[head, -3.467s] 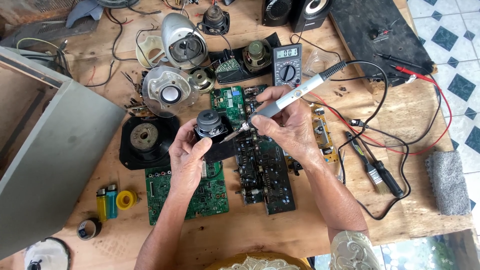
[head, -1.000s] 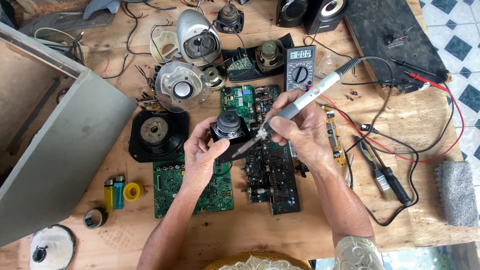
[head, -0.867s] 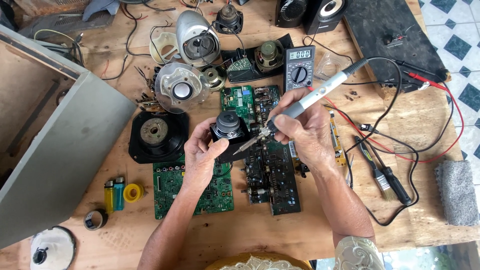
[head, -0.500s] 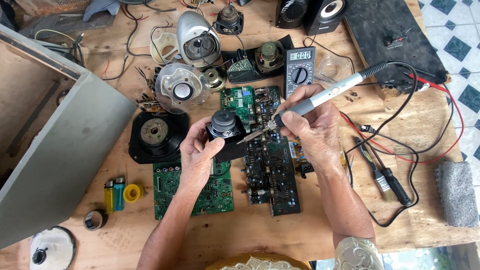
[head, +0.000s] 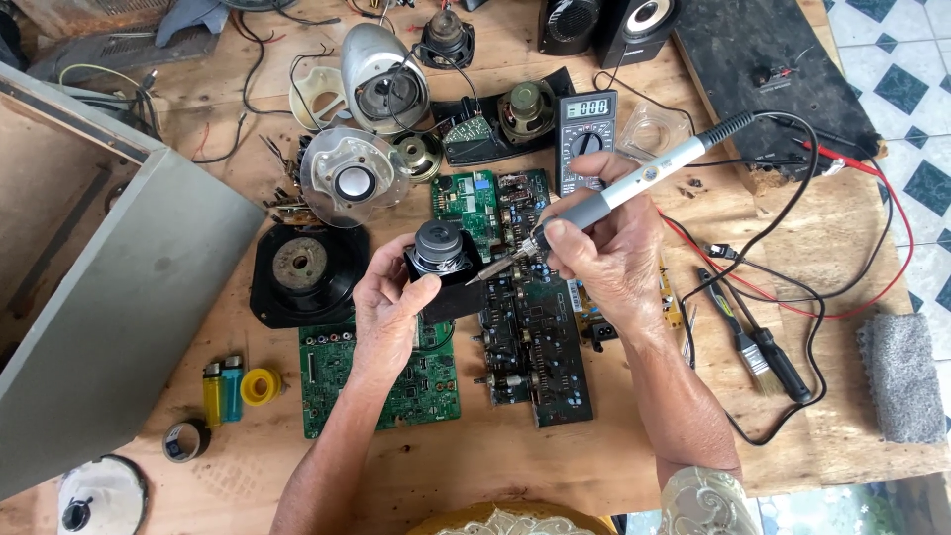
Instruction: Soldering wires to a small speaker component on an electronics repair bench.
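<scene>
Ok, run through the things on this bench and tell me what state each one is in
small speaker: held upright in left hand
soldering iron: gripped by right hand, tip at the speaker's side
multimeter: switched on, display lit
grey cabinet: lying open, inside bare
brush: lying flat, unused
lighters: lying side by side

- An electronics repair workshop, set up on a rough wooden table (head: 555, 466) beside a blue-and-white tiled floor (head: 911, 89).
- Green circuit boards (head: 376, 372) lie near the table's front edge, loose speaker drivers (head: 342, 178) across its middle.
- A digital multimeter (head: 584, 134) with red and black leads sits towards the far edge.
- A soldering iron (head: 634, 188) trails a black cable.
- A grey speaker cabinet (head: 109, 297) lies open at the left edge; a small brush (head: 758, 342) and solder reel (head: 260, 384) lie nearby.
</scene>
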